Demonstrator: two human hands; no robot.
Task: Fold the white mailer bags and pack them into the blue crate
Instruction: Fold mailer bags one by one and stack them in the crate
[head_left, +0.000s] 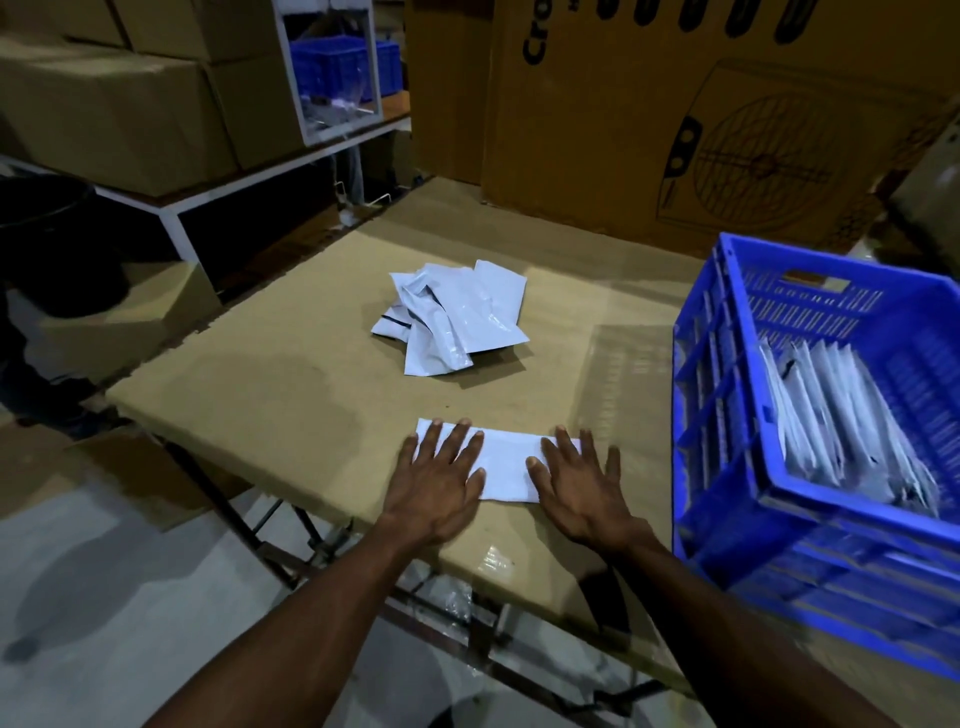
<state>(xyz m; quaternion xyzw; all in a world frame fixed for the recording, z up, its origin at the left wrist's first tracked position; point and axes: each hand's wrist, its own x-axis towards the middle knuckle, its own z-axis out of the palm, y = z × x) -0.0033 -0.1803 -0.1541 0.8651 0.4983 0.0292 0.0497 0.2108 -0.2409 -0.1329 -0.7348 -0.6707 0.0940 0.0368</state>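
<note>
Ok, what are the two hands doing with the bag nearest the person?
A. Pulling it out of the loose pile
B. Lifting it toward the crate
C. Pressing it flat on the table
C: the left hand and right hand lie flat, fingers spread, on the folded mailer bag on the table.

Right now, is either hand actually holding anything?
No. The left hand and right hand press flat on the ends of one white mailer bag.
</note>
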